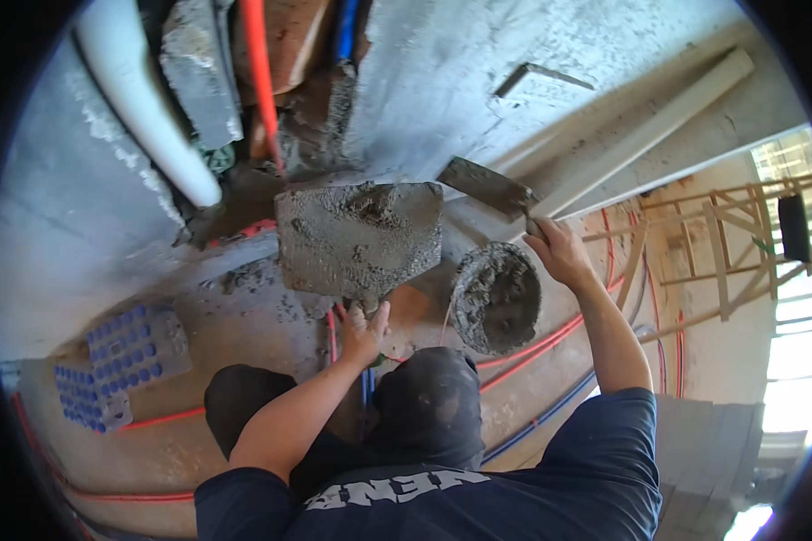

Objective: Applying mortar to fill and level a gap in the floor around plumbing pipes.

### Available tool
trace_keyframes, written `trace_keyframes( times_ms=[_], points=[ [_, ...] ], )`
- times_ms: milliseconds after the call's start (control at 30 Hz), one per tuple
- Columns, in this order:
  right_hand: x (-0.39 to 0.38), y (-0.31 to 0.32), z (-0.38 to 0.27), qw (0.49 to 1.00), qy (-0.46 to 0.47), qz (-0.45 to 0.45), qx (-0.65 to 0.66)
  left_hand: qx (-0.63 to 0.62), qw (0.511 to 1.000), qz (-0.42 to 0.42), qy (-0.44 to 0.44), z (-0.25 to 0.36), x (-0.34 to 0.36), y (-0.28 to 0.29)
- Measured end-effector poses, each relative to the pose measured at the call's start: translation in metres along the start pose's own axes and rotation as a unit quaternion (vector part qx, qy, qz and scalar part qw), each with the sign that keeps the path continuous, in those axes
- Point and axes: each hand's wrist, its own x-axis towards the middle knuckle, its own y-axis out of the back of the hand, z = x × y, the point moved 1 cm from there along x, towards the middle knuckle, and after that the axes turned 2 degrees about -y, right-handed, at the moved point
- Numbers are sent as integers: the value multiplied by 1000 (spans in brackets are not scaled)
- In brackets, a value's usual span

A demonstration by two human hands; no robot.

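My left hand (366, 334) grips the handle under a square hawk board (359, 239) coated in grey mortar, with a rough lump near its far edge. My right hand (559, 248) holds a mortar-smeared trowel (487, 187) out to the right of the hawk, its blade angled toward the wall. A round bucket (496, 298) of grey mortar stands between my hands, slightly right of the hawk. Beyond the hawk, a red pipe (262, 90), a blue pipe (347, 32) and a thick white pipe (140, 108) run in a broken-out recess with mortar round their ends.
Packs of blue-capped bottles (131, 352) sit on the floor at left. Red and blue lines (550, 410) cross the floor. A white pipe (659, 117) lies diagonally along the wall at upper right, and wooden framing (722, 243) stands beside a bright window.
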Motion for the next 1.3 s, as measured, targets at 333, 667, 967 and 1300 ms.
trace_keyframes(
  times_ms=[333, 667, 967, 1300],
  points=[
    [-128, -46, 139, 838, -300, -282, -357, 221, 967, -45, -115, -16, 15, -3],
    [-75, -36, 98, 889, -122, -287, -335, 277, 956, 9, -98, -41, 19, 4],
    [-126, -72, 69, 884, -82, -371, -272, 207, 975, -30, -68, -21, 9, -1],
    [-114, -51, 55, 854, -108, -402, -311, 218, 972, -14, -82, -27, 3, -5]
  ],
)
